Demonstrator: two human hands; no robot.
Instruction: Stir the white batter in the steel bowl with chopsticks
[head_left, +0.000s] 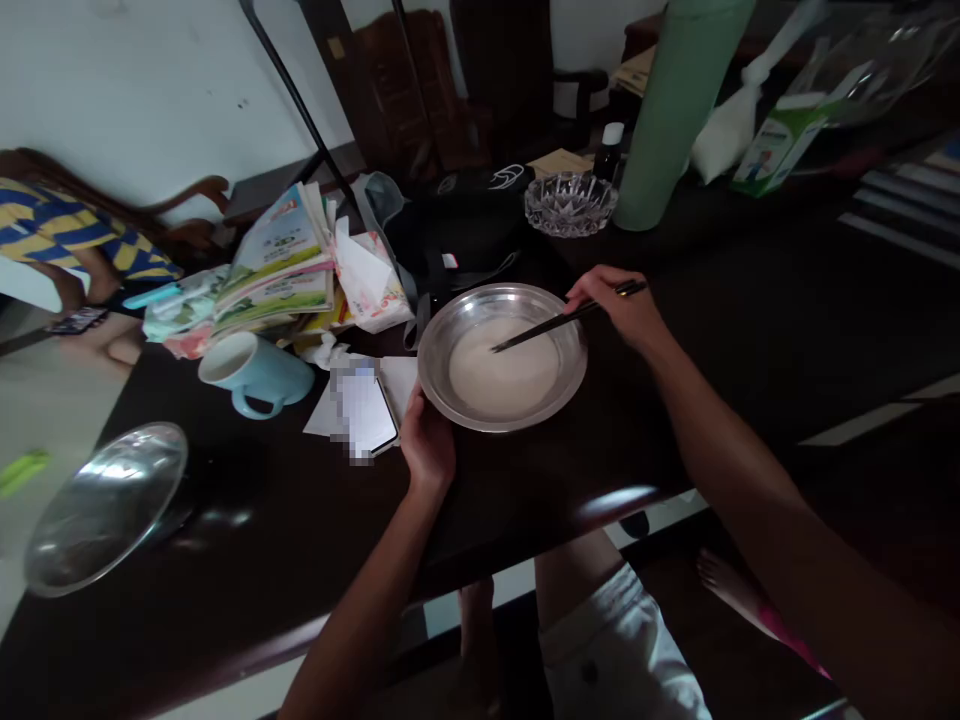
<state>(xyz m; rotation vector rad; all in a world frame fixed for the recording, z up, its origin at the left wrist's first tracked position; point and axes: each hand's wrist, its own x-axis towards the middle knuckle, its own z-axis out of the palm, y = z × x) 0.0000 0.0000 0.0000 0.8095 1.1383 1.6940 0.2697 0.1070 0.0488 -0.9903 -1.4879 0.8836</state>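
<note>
A wide-rimmed metal bowl [502, 418] stands on the dark table in front of me, with a pale, milky mixture [510, 375] in it. My left hand [427, 440] grips the bowl's left side near the rim; part of its fingers are hidden beneath the bowl. In my right hand [619, 305] is a pair of dark chopsticks [551, 322], fingers closed around their upper end. The chopstick tips slant down to the left into the mixture. Close to my left hand lies a phone [371, 410] on white paper, its screen partly blurred.
On the left stand a light blue mug [259, 375] and another metal bowl [109, 510]. Behind are stacked booklets [277, 260], a tissue pack [371, 285], a black bag [465, 230], a glass ashtray [570, 205] and a green tumbler [671, 120]. A person [82, 235] sits far left.
</note>
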